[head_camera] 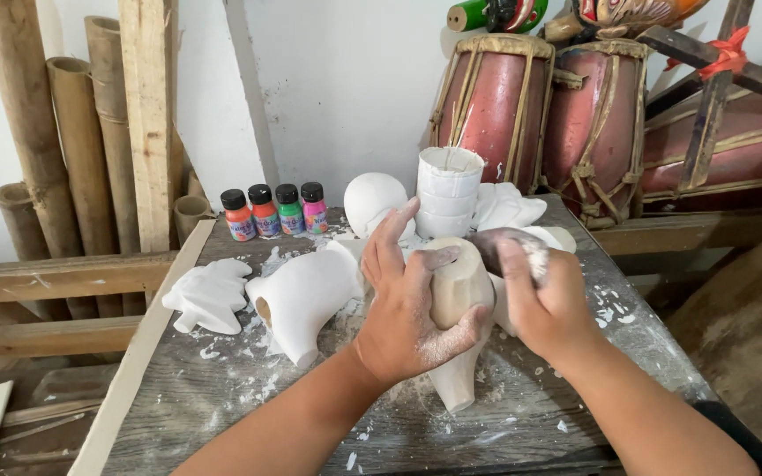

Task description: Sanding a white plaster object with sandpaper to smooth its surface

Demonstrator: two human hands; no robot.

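Dusty grey tabletop (222, 388): left hand (412, 313) clamps the plaster figure (459, 300); right hand (544, 300) closed on a sanding pad (509, 245). Hard rubbing could chip or topple it.

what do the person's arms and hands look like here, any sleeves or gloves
No gloves: both hands are bare. The left hand and right hand are dusted with white powder. The left forearm is uncovered; a dark sleeve edge shows at the right elbow. No rings or watch visible.
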